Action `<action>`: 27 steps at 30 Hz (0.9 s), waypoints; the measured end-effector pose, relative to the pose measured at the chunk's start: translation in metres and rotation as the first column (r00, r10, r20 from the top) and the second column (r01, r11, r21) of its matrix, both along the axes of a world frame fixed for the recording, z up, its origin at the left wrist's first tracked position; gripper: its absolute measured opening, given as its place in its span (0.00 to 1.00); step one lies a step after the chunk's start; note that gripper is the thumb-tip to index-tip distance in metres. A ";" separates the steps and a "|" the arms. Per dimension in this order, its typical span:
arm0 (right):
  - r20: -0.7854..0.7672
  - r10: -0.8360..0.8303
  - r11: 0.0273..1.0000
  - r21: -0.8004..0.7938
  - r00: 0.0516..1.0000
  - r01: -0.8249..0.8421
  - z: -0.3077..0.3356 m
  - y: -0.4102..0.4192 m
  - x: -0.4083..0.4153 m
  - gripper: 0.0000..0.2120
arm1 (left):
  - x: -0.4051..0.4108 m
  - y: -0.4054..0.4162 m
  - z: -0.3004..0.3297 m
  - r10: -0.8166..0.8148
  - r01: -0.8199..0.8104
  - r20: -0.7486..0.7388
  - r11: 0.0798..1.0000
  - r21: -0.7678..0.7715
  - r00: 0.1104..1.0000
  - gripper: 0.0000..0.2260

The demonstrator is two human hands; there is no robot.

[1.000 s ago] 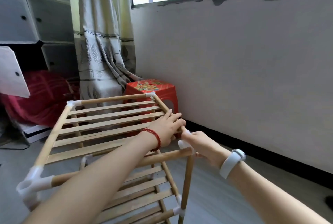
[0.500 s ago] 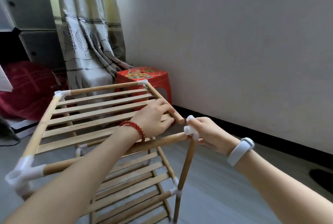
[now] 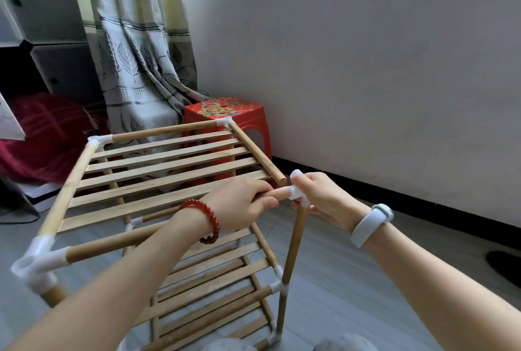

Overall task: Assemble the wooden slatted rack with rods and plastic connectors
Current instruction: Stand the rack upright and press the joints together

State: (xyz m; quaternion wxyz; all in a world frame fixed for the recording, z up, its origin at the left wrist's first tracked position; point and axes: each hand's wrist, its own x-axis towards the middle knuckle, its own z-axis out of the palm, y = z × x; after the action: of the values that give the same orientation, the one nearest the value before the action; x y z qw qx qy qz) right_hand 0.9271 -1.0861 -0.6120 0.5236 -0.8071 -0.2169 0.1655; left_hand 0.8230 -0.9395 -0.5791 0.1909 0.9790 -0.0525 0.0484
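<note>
Grey plank floor [image 3: 352, 271], white plaster wall [image 3: 366, 68] on the right with a black skirting strip [image 3: 423, 209] along its base. Window edge at top, leaf-print curtain [image 3: 135, 63] hanging to the floor. Red plastic stool [image 3: 225, 109] in the corner behind the rack. Grey modular cabinet [image 3: 42, 12] at left, red fabric bundle [image 3: 39, 130] under it.

Wooden slatted rack [image 3: 158, 175] standing on the floor, centre-left, just in front of the stool. Top tier: pale slats between round side rods, white plastic connectors at three corners. Near-left connector [image 3: 36, 260] with an open socket facing up. Lower slatted tiers visible below, two at least.

Near-right corner not closed: far side rod [image 3: 256, 150] ends bare, just beside the loose corner connector [image 3: 297, 194], not inserted. Front rod [image 3: 141, 235] entering that connector from the left. Upright rod [image 3: 293, 240] tilted, top in the same connector, bottom in a lower connector [image 3: 277, 287].

Left hand [image 3: 239, 204], red bead bracelet [image 3: 208, 221] on the wrist, wrapped around the front rod near its end. Right hand [image 3: 324, 198], white band [image 3: 369, 223] on the wrist, pinching the corner connector.
</note>
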 end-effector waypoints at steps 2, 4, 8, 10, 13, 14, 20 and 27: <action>0.005 0.000 1.000 0.003 1.000 0.000 -0.001 0.000 -0.001 0.17 | -0.001 0.000 -0.001 0.007 -0.007 -0.006 1.000 0.002 1.000 0.11; -0.004 -0.012 1.000 0.012 1.000 0.012 0.000 0.000 -0.002 0.17 | -0.001 -0.001 -0.001 0.018 -0.018 -0.010 1.000 0.000 1.000 0.10; -0.002 0.000 1.000 -0.018 1.000 0.000 0.002 0.008 -0.007 0.17 | -0.001 -0.003 -0.003 0.018 -0.019 0.012 1.000 0.024 1.000 0.10; 0.024 -0.016 1.000 -0.022 1.000 0.016 0.001 0.011 -0.010 0.17 | -0.002 -0.003 -0.006 0.023 -0.025 0.035 0.999 0.042 0.999 0.09; 0.062 -0.023 0.999 -0.039 0.998 0.025 -0.001 0.014 -0.014 0.17 | -0.003 -0.003 -0.008 0.019 -0.021 0.058 0.999 0.034 0.998 0.08; 0.064 -0.015 0.999 -0.039 0.998 0.018 -0.002 0.015 -0.015 0.17 | -0.003 -0.003 -0.008 0.010 -0.011 0.067 1.000 0.020 0.998 0.07; -0.120 0.001 0.996 0.093 0.993 0.010 0.000 0.005 -0.016 0.28 | -0.013 0.003 -0.014 0.120 -0.151 0.147 0.964 0.219 0.982 0.15; -0.181 -0.286 0.817 0.468 0.941 0.338 0.001 0.028 -0.006 0.18 | -0.031 0.013 -0.023 0.151 -0.243 0.288 0.917 0.316 0.946 0.18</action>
State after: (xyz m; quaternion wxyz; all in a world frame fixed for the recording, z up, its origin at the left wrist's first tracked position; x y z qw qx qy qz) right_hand 0.9212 -1.0579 -0.6106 0.7420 -0.6619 -0.0895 0.0579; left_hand 0.7922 -0.9265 -0.6018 0.0009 0.9827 0.0150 0.1846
